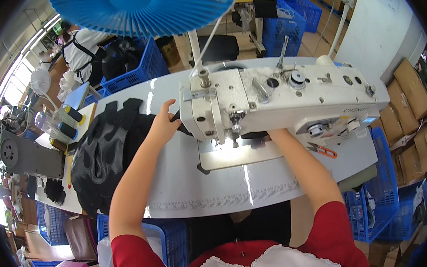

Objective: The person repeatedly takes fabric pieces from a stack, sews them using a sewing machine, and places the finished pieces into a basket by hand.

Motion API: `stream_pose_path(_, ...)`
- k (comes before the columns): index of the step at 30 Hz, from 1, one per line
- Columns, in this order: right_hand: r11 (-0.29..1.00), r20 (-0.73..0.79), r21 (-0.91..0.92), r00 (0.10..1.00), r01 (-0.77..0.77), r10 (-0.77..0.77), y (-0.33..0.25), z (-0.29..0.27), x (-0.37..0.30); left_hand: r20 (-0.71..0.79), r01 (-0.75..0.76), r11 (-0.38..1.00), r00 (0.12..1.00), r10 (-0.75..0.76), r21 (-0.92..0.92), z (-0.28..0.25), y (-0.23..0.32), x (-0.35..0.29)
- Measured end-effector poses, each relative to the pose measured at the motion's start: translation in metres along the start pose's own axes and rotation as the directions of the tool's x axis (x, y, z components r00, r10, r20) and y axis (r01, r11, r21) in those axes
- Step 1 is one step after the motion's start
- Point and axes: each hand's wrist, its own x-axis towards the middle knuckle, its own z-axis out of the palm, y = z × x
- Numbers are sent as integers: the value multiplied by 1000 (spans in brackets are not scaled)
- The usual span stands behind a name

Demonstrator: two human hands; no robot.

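A white industrial sewing machine [271,99] stands on the pale table, its lamp lighting the needle plate [225,155]. At the left of the machine head, my left hand [163,122] is closed on the edge of a black fabric piece [184,130], one finger raised. Most of that piece is hidden behind the machine head. My right hand [277,134] reaches under the machine arm from the near side; only its wrist end shows, and its fingers are hidden. Left of my left forearm lies a heap of black fabric pieces [106,147] with glossy panels.
Orange-handled thread snips [322,150] lie right of my right forearm. A blue fan [138,9] hangs over the far side. Thread cones [68,130] stand on the left side table. Blue crates [372,201] flank the table; cartons [413,118] are stacked at right. Another person [82,53] sits far left.
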Motion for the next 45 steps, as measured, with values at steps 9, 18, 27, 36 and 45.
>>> stream_pose_path(9,623,309,-410,743,667,-593,2,-27,-41,571,-676,362,737,363,642,-23,36,-82)
stream_pose_path(18,-42,629,-477,308,878,-714,3,15,-47,756,-925,214,379,534,313,22,7,-93)
stream_pose_path(27,-2,446,-754,510,657,-735,-13,50,-77,513,-661,232,718,470,713,65,22,-115)
stream_pose_path(36,129,376,-704,521,698,-766,-6,54,-78,565,-755,377,654,504,537,53,9,-113)
stream_pose_path(45,221,313,-690,559,690,-767,-3,63,-80,529,-753,318,640,557,576,60,7,-117)
